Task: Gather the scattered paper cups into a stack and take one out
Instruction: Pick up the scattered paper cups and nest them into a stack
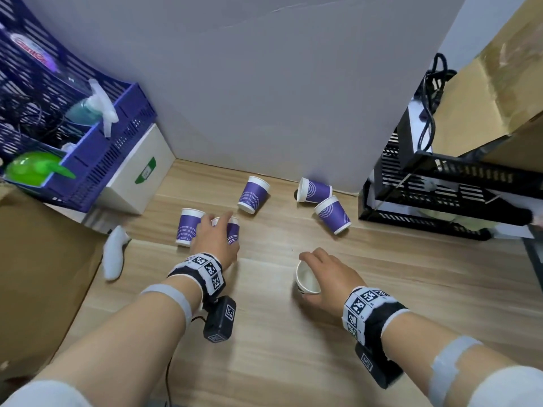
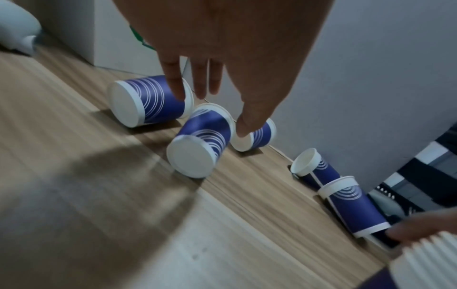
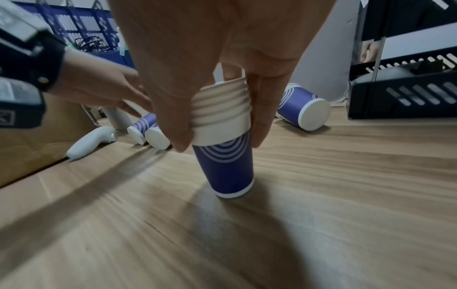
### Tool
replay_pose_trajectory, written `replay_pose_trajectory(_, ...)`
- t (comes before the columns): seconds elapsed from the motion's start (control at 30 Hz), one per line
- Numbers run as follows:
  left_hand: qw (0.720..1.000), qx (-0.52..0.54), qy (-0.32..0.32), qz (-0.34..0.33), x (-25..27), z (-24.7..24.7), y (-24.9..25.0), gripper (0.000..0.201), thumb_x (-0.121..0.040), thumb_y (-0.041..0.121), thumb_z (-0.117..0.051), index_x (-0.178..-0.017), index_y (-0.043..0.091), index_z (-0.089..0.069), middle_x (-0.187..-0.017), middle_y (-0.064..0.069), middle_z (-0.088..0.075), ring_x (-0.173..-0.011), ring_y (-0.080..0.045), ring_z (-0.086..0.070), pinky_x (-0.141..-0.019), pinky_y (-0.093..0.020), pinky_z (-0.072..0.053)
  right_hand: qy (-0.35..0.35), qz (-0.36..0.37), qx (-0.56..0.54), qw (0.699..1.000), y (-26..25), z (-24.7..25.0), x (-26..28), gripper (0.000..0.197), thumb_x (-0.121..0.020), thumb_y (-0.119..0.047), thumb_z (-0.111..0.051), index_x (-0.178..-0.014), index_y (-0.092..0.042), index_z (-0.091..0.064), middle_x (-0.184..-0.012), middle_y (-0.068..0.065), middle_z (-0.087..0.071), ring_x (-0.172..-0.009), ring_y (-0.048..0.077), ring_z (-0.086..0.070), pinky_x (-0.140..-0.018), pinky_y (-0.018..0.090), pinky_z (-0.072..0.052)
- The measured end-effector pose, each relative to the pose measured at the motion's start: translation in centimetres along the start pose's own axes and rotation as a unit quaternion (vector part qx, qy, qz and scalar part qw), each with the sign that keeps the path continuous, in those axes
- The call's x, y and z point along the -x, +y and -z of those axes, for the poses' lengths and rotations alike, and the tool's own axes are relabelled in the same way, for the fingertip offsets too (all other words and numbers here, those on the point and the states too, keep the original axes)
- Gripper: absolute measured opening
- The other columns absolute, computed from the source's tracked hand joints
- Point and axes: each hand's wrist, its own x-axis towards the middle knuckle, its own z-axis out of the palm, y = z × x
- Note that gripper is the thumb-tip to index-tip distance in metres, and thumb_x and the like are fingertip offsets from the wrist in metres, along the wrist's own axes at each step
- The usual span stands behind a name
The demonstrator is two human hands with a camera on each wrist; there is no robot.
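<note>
Several purple paper cups with white rims lie on their sides on the wooden table point(image 1: 264, 333). My left hand point(image 1: 219, 227) reaches over one lying cup point(image 1: 234, 232), fingers straight; in the left wrist view the left hand point(image 2: 210, 113) hovers above that cup point(image 2: 200, 144), one fingertip touching a neighbouring cup point(image 2: 148, 101). More cups lie further back point(image 1: 253, 195), and two lie near the wall point(image 1: 314, 190) point(image 1: 333, 214). My right hand point(image 1: 305, 277) grips a stack of cups point(image 3: 222, 117) by its rims, upright, with its base on the table.
At the left a blue basket point(image 1: 97, 160) with spray bottles sits on a white box point(image 1: 138, 177). A white handheld device point(image 1: 114, 254) lies beside a cardboard box point(image 1: 38, 259). A black rack point(image 1: 440, 201) stands at the right, and a grey wall panel point(image 1: 264, 98) closes the back.
</note>
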Motion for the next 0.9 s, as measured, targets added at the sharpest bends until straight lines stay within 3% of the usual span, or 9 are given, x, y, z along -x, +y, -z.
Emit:
replay_pose_trajectory(0.13,0.998,-0.003,-0.054,0.026,-1.4,-1.0,-0.2,0.074,-0.082,0.031,-0.070,-0.145,0.032,-0.032,-0.147,-0.016,-0.027,-0.120,-0.042,-0.053,-0.102,-0.047,-0.046,0.042,-0.044,-0.088,0.994,-1.0,1.1,-1.1,0.077,-0.071,-0.049,-0.068,-0.138,-0.035,-0.033,-0.129,-0.004,-0.042,-0.115,0.026,-0.055,-0.087,0.039,-0.051)
replay_pose_trajectory(0.23,0.998,0.040,-0.042,0.039,-1.6,-1.8,-0.4,0.058,-0.080,0.029,-0.073,-0.129,0.025,-0.042,-0.133,-0.017,-0.039,-0.105,-0.042,-0.060,-0.094,-0.042,-0.049,0.086,-0.071,-0.182,0.977,-2.0,2.6,-2.5,0.079,-0.071,-0.039,-0.072,-0.140,-0.035,-0.035,-0.134,-0.002,-0.041,-0.119,0.024,-0.053,-0.095,0.035,-0.047)
replay_pose_trajectory(0.3,0.997,0.065,-0.035,0.006,-1.5,-2.0,-0.8,0.053,-0.077,0.026,-0.075,-0.119,0.022,-0.045,-0.121,-0.015,-0.049,-0.104,-0.037,-0.059,-0.092,-0.039,-0.048,0.129,-0.082,-0.241,0.958,-2.7,3.7,-3.5,0.079,-0.072,-0.035,-0.075,-0.141,-0.034,-0.036,-0.134,-0.002,-0.042,-0.121,0.019,-0.049,-0.098,0.028,-0.039)
replay_pose_trajectory(0.43,0.980,0.168,-0.080,-0.070,-0.4,-1.5,-0.9,0.081,-0.067,0.020,-0.083,-0.133,0.021,-0.037,-0.111,0.000,-0.052,-0.098,-0.020,-0.056,-0.085,-0.025,-0.040,0.175,-0.089,-0.315,0.929,-4.5,6.1,-5.4,0.076,-0.078,-0.032,-0.076,-0.143,-0.028,-0.037,-0.130,-0.006,-0.041,-0.117,0.008,-0.040,-0.101,0.022,-0.028)
replay_pose_trajectory(0.57,0.957,0.241,-0.095,-0.131,0.3,-0.3,-0.8,0.091,-0.065,0.017,-0.083,-0.141,0.022,-0.033,-0.119,0.002,-0.055,-0.100,-0.010,-0.058,-0.082,-0.010,-0.042,0.151,-0.080,-0.311,0.935,-6.3,7.2,-7.0,0.075,-0.076,-0.038,-0.076,-0.140,-0.028,-0.039,-0.139,0.000,-0.046,-0.124,0.015,-0.045,-0.104,0.025,-0.032)
replay_pose_trajectory(0.6,0.952,0.251,-0.096,-0.144,0.4,0.1,-0.7,0.090,-0.065,0.018,-0.083,-0.140,0.023,-0.034,-0.120,0.001,-0.057,-0.101,-0.009,-0.059,-0.083,-0.010,-0.045,0.134,-0.079,-0.305,0.940,-6.7,7.0,-7.3,0.075,-0.075,-0.043,-0.075,-0.139,-0.029,-0.039,-0.140,0.001,-0.047,-0.126,0.018,-0.047,-0.105,0.030,-0.035)
replay_pose_trajectory(0.67,0.942,0.273,-0.098,-0.170,0.6,1.0,-0.4,0.087,-0.064,0.018,-0.083,-0.137,0.028,-0.035,-0.122,0.002,-0.059,-0.103,-0.006,-0.061,-0.090,-0.021,-0.051,0.108,-0.071,-0.301,0.945,-7.5,6.7,-7.8,0.076,-0.074,-0.048,-0.076,-0.138,-0.029,-0.040,-0.138,0.003,-0.050,-0.124,0.021,-0.050,-0.104,0.033,-0.039)
replay_pose_trajectory(0.8,0.926,0.310,-0.100,-0.192,0.5,2.1,0.0,0.086,-0.067,0.013,-0.082,-0.136,0.034,-0.035,-0.120,0.010,-0.059,-0.107,0.004,-0.057,-0.093,-0.024,-0.052,0.094,-0.078,-0.307,0.944,-9.0,6.4,-8.3,0.071,-0.079,-0.046,-0.074,-0.139,-0.028,-0.040,-0.128,-0.002,-0.052,-0.111,0.014,-0.051,-0.089,0.024,-0.034)
replay_pose_trajectory(0.9,0.917,0.331,-0.089,-0.203,0.3,2.2,-0.1,0.083,-0.067,0.019,-0.082,-0.134,0.038,-0.037,-0.123,0.012,-0.059,-0.111,-0.002,-0.059,-0.096,-0.030,-0.053,0.080,-0.080,-0.331,0.937,-9.6,5.7,-8.8,0.071,-0.077,-0.042,-0.077,-0.136,-0.025,-0.041,-0.125,-0.003,-0.052,-0.113,0.015,-0.053,-0.087,0.024,-0.035)
